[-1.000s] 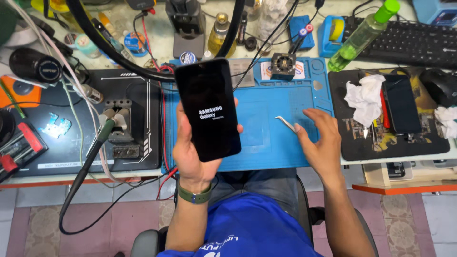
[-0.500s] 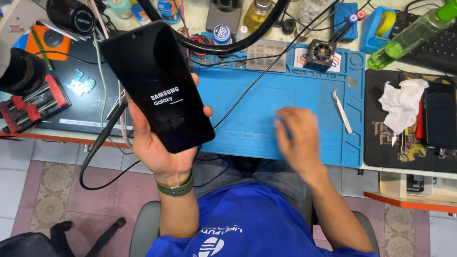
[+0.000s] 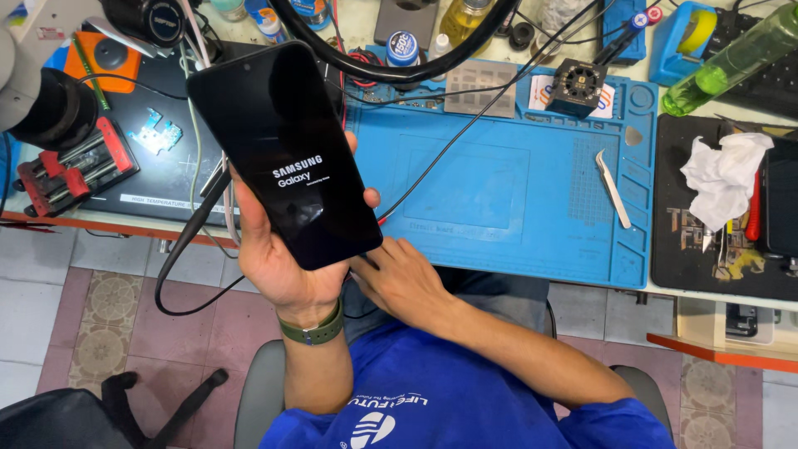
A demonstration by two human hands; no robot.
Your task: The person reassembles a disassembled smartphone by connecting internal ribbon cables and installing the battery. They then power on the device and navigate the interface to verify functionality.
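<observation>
Head view shows your left hand [image 3: 278, 262] cupped under a black smartphone [image 3: 287, 154], fingers wrapped round its edges, lifting it clear of the bench with the lit start-up screen tilted toward you, seemingly for reading. Your right hand [image 3: 399, 278] holds nothing; it lies relaxed and half open at the near edge of the blue work mat [image 3: 499, 175], fingertips tucked just under the phone's lower corner. Metal tweezers [image 3: 613, 189] lie apart on the mat's right side, and a crumpled white tissue [image 3: 721, 179] sits farther right on the black mat [image 3: 682, 258].
</observation>
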